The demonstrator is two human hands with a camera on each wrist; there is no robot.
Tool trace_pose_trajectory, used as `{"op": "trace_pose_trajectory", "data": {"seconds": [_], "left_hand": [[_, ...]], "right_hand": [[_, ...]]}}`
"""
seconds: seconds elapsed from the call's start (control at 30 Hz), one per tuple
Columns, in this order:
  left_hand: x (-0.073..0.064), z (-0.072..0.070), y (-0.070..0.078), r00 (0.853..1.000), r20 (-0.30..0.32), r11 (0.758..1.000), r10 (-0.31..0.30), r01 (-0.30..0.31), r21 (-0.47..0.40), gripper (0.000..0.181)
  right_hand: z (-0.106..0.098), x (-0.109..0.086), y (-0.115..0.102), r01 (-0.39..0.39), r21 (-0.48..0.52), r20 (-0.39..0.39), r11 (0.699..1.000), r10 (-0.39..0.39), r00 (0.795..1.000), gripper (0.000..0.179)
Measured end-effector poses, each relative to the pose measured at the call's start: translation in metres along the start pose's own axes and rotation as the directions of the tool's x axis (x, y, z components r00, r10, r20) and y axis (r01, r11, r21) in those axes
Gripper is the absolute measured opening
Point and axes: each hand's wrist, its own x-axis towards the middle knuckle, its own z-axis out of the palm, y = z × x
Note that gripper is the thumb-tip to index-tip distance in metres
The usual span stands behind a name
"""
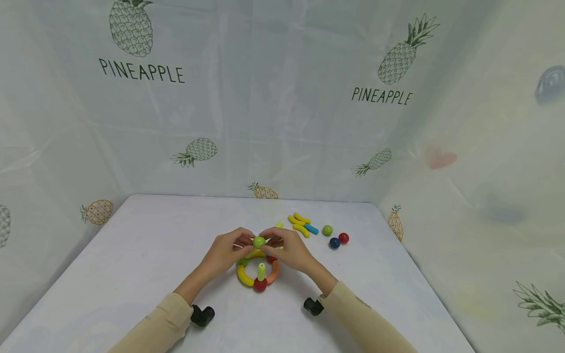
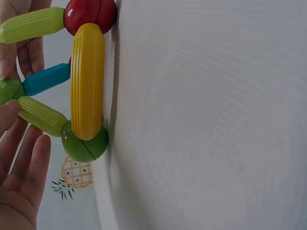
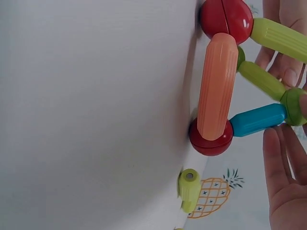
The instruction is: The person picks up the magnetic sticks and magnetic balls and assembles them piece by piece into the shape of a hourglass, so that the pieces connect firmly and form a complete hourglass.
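Both hands meet above a ring of magnetic sticks and balls on the table. My left hand point(image 1: 224, 252) and my right hand point(image 1: 292, 249) pinch a green ball point(image 1: 258, 242) from either side, at the top. Under it, a lime stick point(image 2: 43, 116) slants down to a lower green ball point(image 2: 85, 146), and a blue stick point(image 3: 259, 120) to a red ball point(image 3: 211, 140). A yellow curved stick point(image 1: 243, 276) and an orange curved stick point(image 1: 274, 272) join the front red ball point(image 1: 260, 285), whose lime stick point(image 1: 261, 272) points up. The ring's back is partly hidden.
Behind the right hand lie several yellow curved sticks point(image 1: 301, 230) and a blue stick point(image 1: 312, 229). Farther right are a loose green ball point(image 1: 327, 230), a dark blue ball point(image 1: 334, 243) and a red ball point(image 1: 344, 238). A loose lime stick point(image 3: 190, 188) lies behind the ring.
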Motion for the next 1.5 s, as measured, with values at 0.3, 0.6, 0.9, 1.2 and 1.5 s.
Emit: {"op": "trace_pose_trajectory", "data": {"seconds": [0.3, 0.6, 0.9, 1.2, 1.5], "left_hand": [[0.001, 0.001, 0.000, 1.000, 0.003, 1.000, 0.005, -0.005, 0.006, 0.028], [0.000, 0.000, 0.001, 1.000, 0.001, 1.000, -0.020, 0.020, 0.013, 0.027], [-0.001, 0.000, 0.002, 1.000, -0.001, 1.000, -0.022, 0.022, 0.003, 0.028], [0.000, 0.001, 0.002, 1.000, -0.001, 1.000, -0.013, 0.013, -0.002, 0.027], [-0.002, 0.000, 0.002, 0.999, 0.009, 0.999, 0.036, -0.036, -0.021, 0.028]], "right_hand": [[-0.006, -0.014, -0.008, -0.033, 0.008, -0.005, 0.999, 0.033, 0.999, 0.031], [-0.009, -0.033, -0.013, -0.021, 0.043, 0.064, 0.999, 0.019, 0.998, 0.034], [0.002, -0.043, -0.017, -0.052, 0.058, 0.116, 0.997, 0.045, 0.992, 0.026], [0.012, -0.043, -0.016, -0.054, 0.064, 0.117, 0.996, 0.047, 0.992, 0.021], [0.016, -0.041, -0.014, -0.086, 0.072, 0.076, 0.994, 0.080, 0.994, 0.020]]}}
